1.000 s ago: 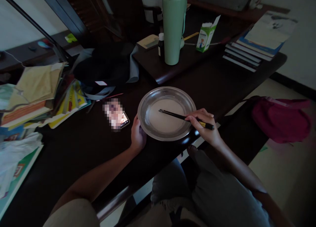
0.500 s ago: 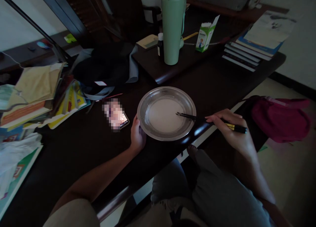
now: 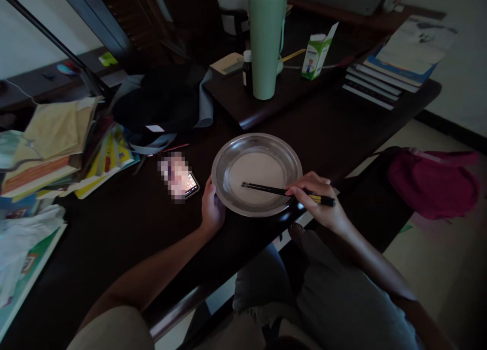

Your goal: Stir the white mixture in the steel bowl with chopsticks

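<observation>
Head view: right hand (image 3: 317, 202) grips chopsticks (image 3: 266, 189); left hand (image 3: 213, 209) clasps metal bowl (image 3: 247, 211); green carton (image 3: 316, 58) lettering (image 3: 314, 50) illegible.

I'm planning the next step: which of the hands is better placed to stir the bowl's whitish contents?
Probably the right hand: it holds the black chopsticks with their tips inside the metal bowl. The left hand holds the bowl's left side.
</observation>
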Demonstrator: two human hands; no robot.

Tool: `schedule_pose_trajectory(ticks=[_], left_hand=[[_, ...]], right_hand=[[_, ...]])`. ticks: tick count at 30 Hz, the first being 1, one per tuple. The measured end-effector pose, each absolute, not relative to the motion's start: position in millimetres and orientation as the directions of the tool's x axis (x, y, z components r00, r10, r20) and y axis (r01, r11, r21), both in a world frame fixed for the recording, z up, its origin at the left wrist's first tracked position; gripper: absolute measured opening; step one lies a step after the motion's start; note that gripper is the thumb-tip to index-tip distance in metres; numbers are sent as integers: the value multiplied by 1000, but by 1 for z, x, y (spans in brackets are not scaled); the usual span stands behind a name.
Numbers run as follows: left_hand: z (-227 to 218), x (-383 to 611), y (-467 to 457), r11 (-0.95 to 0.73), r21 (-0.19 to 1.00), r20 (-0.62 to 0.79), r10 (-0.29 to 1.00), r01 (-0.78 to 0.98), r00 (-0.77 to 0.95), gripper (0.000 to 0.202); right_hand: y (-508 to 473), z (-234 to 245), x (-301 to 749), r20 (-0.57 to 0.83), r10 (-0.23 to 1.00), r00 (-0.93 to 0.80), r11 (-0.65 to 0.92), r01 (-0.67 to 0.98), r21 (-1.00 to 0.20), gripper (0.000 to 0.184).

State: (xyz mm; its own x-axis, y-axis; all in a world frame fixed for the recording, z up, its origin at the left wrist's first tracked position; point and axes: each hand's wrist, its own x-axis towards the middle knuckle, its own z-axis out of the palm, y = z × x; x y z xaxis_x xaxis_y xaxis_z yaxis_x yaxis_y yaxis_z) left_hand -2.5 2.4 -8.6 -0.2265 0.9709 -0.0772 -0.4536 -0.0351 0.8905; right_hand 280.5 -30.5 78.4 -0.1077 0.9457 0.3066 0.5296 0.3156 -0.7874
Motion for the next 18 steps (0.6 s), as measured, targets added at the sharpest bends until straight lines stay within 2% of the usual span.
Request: schedule_pose_trajectory(ticks=[5,10,14,18], left_hand=[[-3,-5,1,-17,887,-105,966,-462,-237,51],[-3,-7,-1,-20,879,-95,971,-476,-217,49],[-4,-8,0,-23,890,-76,977,-455,-197,46],[-7,-7,2,-21,891,-85,973,-453,-213,49]], right_hand=[[-22,67,272,360,932,-41,314,586,-747,38],[-24,79,284,415,908,58,283,647,-708,33],[-35,95,302,382,917,111,223,653,-724,30],[-45,108,317,311,947,80,202,606,-769,29]])
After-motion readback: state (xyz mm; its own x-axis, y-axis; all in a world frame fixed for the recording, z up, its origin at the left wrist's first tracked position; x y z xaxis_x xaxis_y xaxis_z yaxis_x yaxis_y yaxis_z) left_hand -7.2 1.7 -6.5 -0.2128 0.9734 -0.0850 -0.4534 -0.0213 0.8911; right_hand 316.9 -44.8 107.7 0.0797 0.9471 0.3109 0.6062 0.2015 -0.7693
